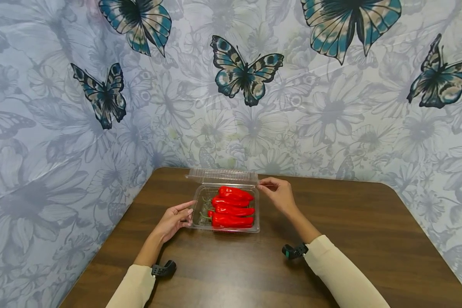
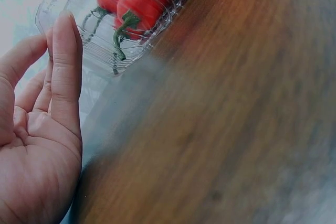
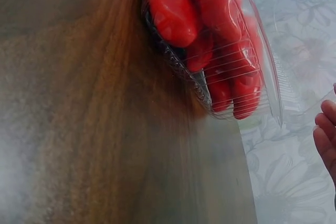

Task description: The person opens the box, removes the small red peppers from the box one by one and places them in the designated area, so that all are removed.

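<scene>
A clear plastic clamshell container [image 1: 200, 220] sits on the table, its ridged lid [image 1: 223, 175] raised at the far side. Several glossy red peppers [image 1: 232, 220] with green stems lie in it, stems to the left. My left hand [image 1: 173, 220] holds the left rim, thumb and fingers meeting there in the left wrist view. At the lid's right end, my right hand [image 1: 279, 194] pinches the corner between thumb and index finger. In the right wrist view only some fingertips of the right hand [image 3: 326, 135] show at the edge, and their contact is out of sight.
The brown wooden table [image 1: 331, 222] ends close behind the container. A wall covering [image 1: 323, 107] with flowers and butterflies rises at the back and left. Black bands with a small device [image 1: 164, 268] sit on both wrists.
</scene>
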A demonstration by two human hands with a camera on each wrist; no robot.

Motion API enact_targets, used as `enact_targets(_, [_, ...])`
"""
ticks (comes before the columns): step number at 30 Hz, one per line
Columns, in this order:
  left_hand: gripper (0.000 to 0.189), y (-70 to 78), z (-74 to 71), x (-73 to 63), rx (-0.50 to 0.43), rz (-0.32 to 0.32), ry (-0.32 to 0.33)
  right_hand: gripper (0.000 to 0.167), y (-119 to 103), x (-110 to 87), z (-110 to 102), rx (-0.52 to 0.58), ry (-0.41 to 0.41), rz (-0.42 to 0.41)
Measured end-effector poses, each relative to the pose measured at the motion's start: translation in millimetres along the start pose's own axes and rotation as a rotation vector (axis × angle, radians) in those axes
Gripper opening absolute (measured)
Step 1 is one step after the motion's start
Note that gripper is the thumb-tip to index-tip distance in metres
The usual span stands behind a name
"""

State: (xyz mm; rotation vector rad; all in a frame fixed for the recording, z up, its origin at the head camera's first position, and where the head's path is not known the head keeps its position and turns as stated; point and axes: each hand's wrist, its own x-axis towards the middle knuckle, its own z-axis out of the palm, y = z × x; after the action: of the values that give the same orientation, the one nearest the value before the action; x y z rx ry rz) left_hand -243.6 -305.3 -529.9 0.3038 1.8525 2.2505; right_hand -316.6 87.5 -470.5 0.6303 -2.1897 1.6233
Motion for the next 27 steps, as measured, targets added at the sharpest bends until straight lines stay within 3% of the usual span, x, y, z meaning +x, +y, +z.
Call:
enact_targets(14, [0.050,-2.1,-1.3,0.6,-0.015,0.024,-0.018,0.009,7,6.2,3,0.020,-0.005,0.060])
enact_targets(27, [0.051,-0.7,-1.8,0.9,0.005,-0.001,-0.014,0.014,18,12.1,8,0.075,0.027,0.065])
